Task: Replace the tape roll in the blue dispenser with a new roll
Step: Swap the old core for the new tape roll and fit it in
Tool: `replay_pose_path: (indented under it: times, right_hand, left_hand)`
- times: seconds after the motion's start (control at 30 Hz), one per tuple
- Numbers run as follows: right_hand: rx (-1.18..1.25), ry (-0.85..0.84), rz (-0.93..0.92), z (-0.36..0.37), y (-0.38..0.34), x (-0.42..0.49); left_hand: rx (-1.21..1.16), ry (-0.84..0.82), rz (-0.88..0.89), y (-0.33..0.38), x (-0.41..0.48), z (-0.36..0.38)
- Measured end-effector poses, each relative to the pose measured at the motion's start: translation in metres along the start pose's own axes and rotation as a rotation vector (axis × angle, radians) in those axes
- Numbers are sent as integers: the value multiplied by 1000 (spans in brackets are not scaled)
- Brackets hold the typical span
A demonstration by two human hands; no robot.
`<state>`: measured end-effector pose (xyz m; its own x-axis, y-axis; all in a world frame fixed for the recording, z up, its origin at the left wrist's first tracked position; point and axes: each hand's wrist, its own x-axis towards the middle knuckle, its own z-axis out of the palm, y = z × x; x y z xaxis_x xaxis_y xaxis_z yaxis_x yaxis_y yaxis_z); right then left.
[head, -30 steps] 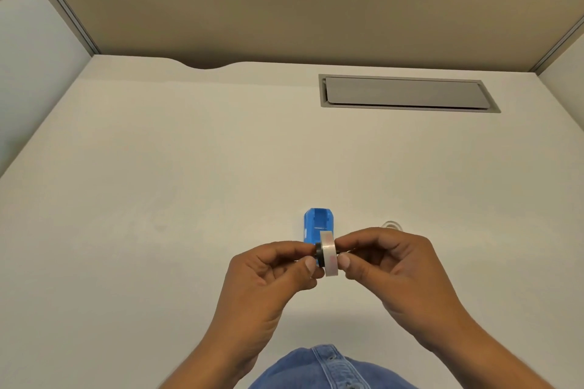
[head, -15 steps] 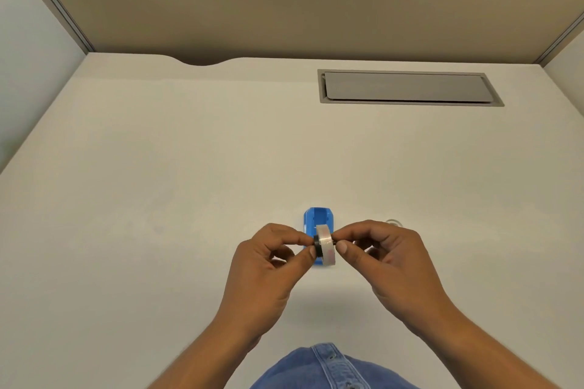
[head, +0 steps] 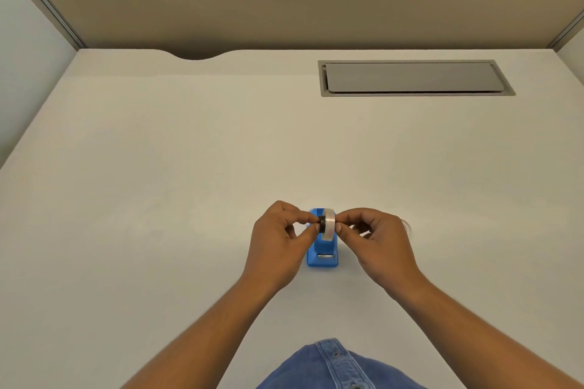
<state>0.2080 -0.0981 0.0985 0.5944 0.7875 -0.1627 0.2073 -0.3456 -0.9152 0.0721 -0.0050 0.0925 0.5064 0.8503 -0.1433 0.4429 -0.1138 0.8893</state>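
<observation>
Nearest us, our left hand point(head: 278, 243) and right hand point(head: 376, 243) were both pinched shut on the new tape roll point(head: 328, 226), holding it on edge between them. The left fingertips point(head: 313, 228) gripped the black hub point(head: 321, 224) on that side; the right fingertips pressed the opposite face. Just under and beyond our fingertips sat the blue dispenser point(head: 322, 254) on the desk point(head: 158, 199), its cutter end toward us, the roll hovering over its cradle. We judged the roll light and stiff, its clear band slick, so the hub ends were the surest hold. Just behind the right hand, something clear lay on the desk, possibly the old roll; we could not tell. Far beyond both hands lay the grey cable hatch point(head: 410, 77).
</observation>
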Motion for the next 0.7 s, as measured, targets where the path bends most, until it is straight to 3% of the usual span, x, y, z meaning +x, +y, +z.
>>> replay_pose_path:
  times: [0.7]
  right_hand:
    - [-113, -25, 18, 12, 31, 29]
  left_hand:
    - [121, 1, -52, -28, 26, 24]
